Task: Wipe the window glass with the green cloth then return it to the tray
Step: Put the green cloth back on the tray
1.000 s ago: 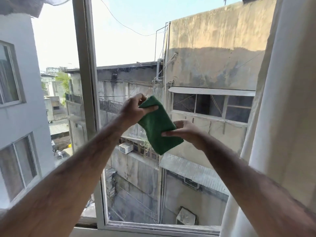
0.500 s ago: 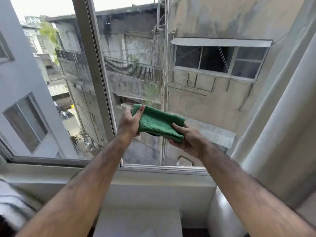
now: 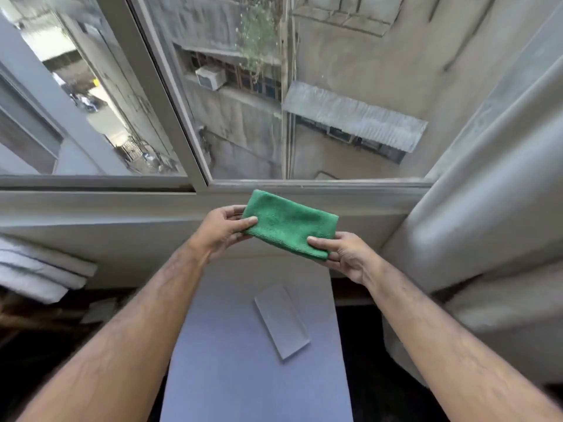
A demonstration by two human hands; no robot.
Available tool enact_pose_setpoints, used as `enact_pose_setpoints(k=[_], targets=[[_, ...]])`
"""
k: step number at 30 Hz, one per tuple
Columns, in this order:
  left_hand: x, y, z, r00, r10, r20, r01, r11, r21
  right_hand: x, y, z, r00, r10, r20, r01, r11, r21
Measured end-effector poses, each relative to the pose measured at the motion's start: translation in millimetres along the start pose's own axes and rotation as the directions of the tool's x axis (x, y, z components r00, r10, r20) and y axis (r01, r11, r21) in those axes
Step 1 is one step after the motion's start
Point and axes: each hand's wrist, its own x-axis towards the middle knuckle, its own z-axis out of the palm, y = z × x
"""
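The folded green cloth (image 3: 289, 223) is held flat between both hands, in front of the wall below the window sill. My left hand (image 3: 222, 231) pinches its left end with thumb on top. My right hand (image 3: 344, 254) pinches its near right corner. The window glass (image 3: 304, 102) fills the upper view, with a slanted frame bar (image 3: 170, 92) dividing it. Below the cloth, a clear shallow tray (image 3: 281, 319) lies on a pale blue-grey table top (image 3: 228, 360).
A thick pale curtain (image 3: 487, 193) hangs along the right side, close to my right forearm. Folded white and grey fabric (image 3: 36, 269) lies at the left under the sill. The floor beside the table is dark.
Both hands have come down from the glass with the cloth, from window height to below the sill. The view has tilted down, so the table and tray now show.
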Motion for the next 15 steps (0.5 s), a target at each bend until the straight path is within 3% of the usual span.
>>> enact_pose_setpoints(k=[6,15], targets=[[34.5,-121.8,-14.8,0.981,-0.192,-0.025,0.194,0.974,0.119,45.1,121.9,-15.5,0.985,0.154,-0.084,-0.155,0.988,-0.011],[100.7,-274.4,-22.2,0.961,-0.209,-0.181,0.276,0.762,0.585,101.8,301.6,-4.6,0.921,0.367,-0.128,-0.342,0.922,0.183]])
